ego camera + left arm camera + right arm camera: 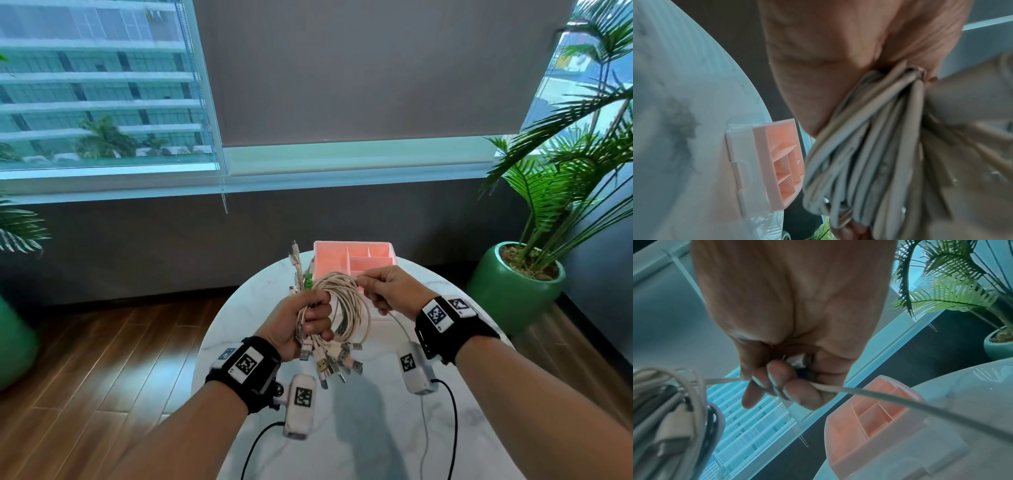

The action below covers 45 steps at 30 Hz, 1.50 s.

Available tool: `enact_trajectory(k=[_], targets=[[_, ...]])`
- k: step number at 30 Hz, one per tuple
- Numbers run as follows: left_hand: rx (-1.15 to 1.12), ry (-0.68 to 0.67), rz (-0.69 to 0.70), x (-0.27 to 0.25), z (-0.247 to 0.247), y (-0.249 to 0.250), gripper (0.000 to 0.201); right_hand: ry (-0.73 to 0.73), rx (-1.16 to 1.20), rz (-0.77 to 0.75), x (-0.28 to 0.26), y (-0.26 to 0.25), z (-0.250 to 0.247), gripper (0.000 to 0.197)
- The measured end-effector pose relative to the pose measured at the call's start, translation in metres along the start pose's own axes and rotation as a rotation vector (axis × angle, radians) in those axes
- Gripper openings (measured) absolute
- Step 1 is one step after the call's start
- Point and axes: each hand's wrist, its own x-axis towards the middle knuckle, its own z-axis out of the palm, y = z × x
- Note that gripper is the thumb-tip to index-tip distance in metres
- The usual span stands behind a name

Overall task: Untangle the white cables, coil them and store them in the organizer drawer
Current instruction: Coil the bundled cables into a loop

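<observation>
My left hand (310,317) grips a thick coil of white cables (352,305) above the round table, with several USB plugs (334,365) hanging below the fist and a few plug ends sticking up behind it. The left wrist view shows the cable loops (869,154) fanning out of my palm. My right hand (380,287) pinches one loose white cable (869,391) right beside the coil; its free end trails down to the table. The pink organizer drawer (356,262) stands pulled out and empty of cables behind my hands, also visible as pink compartments (785,164) (871,415).
The white marble table (370,411) is small and round, over wooden flooring. A potted palm (520,277) stands to the right, another green pot at far left. A dark wall and window run behind the table. Black wrist-camera wires hang near my forearms.
</observation>
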Motion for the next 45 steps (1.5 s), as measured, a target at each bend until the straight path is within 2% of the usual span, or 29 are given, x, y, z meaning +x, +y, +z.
enact_trajectory(k=[6, 13, 15, 19, 24, 27, 30, 34, 36, 40, 43, 45], targets=[[-0.120, 0.041, 0.134, 0.005, 0.008, 0.009, 0.016, 0.007, 0.088, 0.087, -0.007, 0.001, 0.007, 0.034], [-0.338, 0.071, 0.162, 0.011, 0.019, 0.009, 0.019, 0.120, 0.218, 0.029, -0.003, 0.015, 0.040, 0.034], [-0.310, 0.128, 0.215, 0.011, 0.021, 0.009, 0.017, 0.136, 0.223, 0.054, -0.005, 0.017, 0.045, 0.022], [-0.275, 0.260, 0.313, 0.017, 0.020, 0.013, 0.024, 0.143, 0.297, 0.148, -0.015, 0.022, 0.058, 0.029], [-0.231, 0.474, 0.415, 0.028, 0.011, 0.016, 0.026, 0.153, 0.273, 0.127, -0.028, 0.028, 0.084, 0.023], [-0.097, 0.603, 0.475, 0.033, 0.011, 0.009, 0.023, 0.101, 0.150, 0.154, -0.035, 0.033, 0.095, 0.024], [0.037, 0.734, 0.550, 0.035, 0.008, 0.008, 0.020, -0.043, -0.036, 0.171, -0.048, 0.032, 0.105, 0.025], [0.262, 0.827, 0.605, 0.033, 0.002, 0.007, 0.015, -0.199, -0.525, -0.002, -0.061, 0.007, 0.106, 0.028], [0.362, 0.812, 0.596, 0.032, 0.001, 0.001, 0.015, -0.263, -0.708, -0.078, -0.061, -0.009, 0.103, 0.031], [0.457, 0.679, 0.563, 0.032, 0.001, -0.013, 0.020, -0.343, -0.934, -0.198, -0.054, -0.039, 0.091, 0.029], [0.413, 0.520, 0.473, 0.030, 0.001, -0.018, 0.032, -0.297, -0.999, -0.274, -0.048, -0.062, 0.075, 0.024], [0.411, 0.419, 0.401, 0.026, 0.003, -0.020, 0.028, -0.233, -1.026, -0.311, -0.044, -0.077, 0.062, 0.019]])
